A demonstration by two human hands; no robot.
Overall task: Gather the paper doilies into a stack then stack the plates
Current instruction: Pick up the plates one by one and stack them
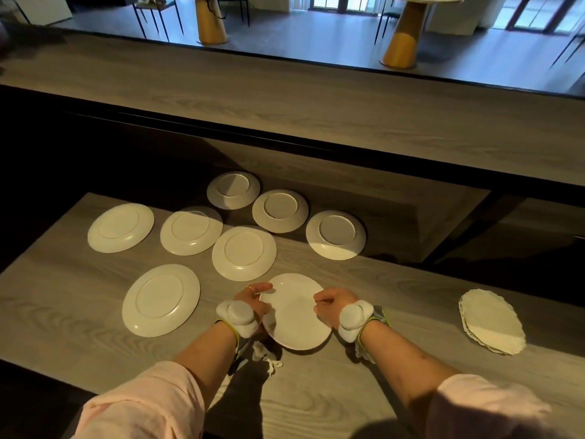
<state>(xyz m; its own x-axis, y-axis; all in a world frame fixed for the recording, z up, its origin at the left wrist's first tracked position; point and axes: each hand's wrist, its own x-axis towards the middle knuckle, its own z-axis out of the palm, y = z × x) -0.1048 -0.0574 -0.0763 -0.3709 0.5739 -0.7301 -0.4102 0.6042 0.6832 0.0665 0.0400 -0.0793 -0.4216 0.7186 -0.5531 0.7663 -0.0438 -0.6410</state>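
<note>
A white plate [292, 315] is tilted up off the wooden counter [316, 400], right side up, between both hands. My left hand [253, 297] grips its left rim and my right hand [332, 304] grips its right rim. A paper doily [266, 354] lies partly under the raised plate and my wrists, its lacy edge showing below. Several other white plates lie upside down: a large one [160, 300] to the left, one [243, 253] just beyond the held plate, and more [335, 235] toward the back. A stack of paper doilies [492, 321] rests at the right.
A higher wooden ledge [285, 99] runs across behind the counter, with a dark gap below it. Beyond are a room floor, yellow table legs [400, 42] and chairs. The counter's front edge is near my sleeves.
</note>
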